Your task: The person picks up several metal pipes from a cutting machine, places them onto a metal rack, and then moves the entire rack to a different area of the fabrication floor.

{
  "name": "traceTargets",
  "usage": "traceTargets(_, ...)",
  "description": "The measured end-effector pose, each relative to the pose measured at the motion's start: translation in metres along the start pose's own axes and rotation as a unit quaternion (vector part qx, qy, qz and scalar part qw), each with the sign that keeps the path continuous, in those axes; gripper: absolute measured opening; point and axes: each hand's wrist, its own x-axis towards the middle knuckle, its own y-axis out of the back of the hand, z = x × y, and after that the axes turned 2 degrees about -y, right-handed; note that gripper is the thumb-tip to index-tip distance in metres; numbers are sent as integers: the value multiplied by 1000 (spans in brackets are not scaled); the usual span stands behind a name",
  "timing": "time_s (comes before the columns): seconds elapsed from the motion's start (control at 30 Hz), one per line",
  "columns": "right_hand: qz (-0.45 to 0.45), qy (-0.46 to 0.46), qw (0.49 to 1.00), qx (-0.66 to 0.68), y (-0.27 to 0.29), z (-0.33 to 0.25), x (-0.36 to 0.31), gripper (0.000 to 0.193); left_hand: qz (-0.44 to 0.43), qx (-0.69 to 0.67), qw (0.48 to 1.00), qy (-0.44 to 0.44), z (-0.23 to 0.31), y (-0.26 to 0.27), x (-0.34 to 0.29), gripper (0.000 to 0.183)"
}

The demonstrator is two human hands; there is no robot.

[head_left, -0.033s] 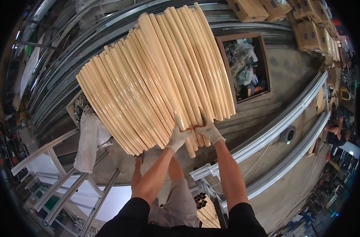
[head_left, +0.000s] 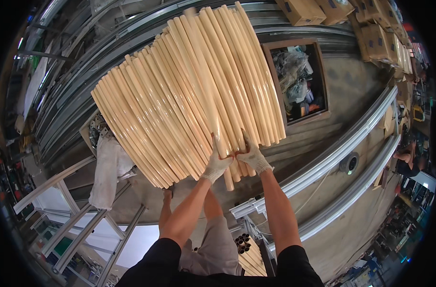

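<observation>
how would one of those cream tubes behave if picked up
The cream tubes would probably roll, being round, though close neighbours may check them. Glossy highlights suggest they might slip. Their long, slender shape could make one swing if lifted near an end.

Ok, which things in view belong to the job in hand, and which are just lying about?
In use:
- cream tubes
- gloved left hand and gloved right hand, both at the tubes' near ends

Apparently just lying about:
- brown-framed bin with plastic bags
- cardboard boxes
- white metal rails

The smaller tube bundle could be either.
</observation>
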Motion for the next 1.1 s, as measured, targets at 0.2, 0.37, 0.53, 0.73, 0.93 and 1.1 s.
traceTargets(0.2,88,-43,947,-306,15,32,57,87,-52,68,996,42,-62,-11,69,108)
traceTargets(0.37,216,-101,886,-397,13,64,84,82,72,268,957,-88,-99,-27,80,67)
traceTargets(0.53,178,-101,888,-412,14,64,75,84,119,166,978,-31,-103,10,97,61)
traceTargets(0.73,232,-99,858,-448,-4,91,72,89,224,68,969,-76,-13,37,126,27)
traceTargets(0.93,319,-78,828,-455,11,94,91,92,317,-75,940,-105,-81,65,136,24)
traceTargets(1.1,264,-45,866,-424,2,95,88,85,263,297,918,-9,-141,102,136,41)
